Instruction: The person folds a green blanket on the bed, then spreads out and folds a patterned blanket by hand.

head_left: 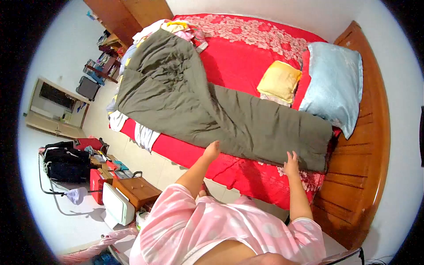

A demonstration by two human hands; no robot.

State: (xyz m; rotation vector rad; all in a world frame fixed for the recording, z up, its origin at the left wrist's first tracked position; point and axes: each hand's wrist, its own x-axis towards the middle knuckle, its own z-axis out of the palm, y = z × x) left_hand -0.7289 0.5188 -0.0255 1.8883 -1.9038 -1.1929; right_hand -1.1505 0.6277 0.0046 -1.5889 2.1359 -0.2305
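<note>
A dark green quilt [260,123] lies across the bed, spread wide at its left part and narrower, folded lengthwise, toward the headboard. At the quilt's near edge is my left hand [212,150], its fingers drawn together; whether they pinch any cloth is too small to tell. My right hand [291,164] is by the near edge farther right, fingers apart and holding nothing. Under the quilt is a red sheet [234,62] with a floral band. A yellow pillow [280,81] and a light blue pillow [332,84] rest beyond the quilt, near the headboard.
The wooden headboard [364,163] stands at the right. Piled clothes [176,26] lie at the bed's far left corner. On the left are a brown cabinet [138,191], a clothes rack with dark clothes [66,163], a grey suitcase [88,88] and tiled floor [99,115].
</note>
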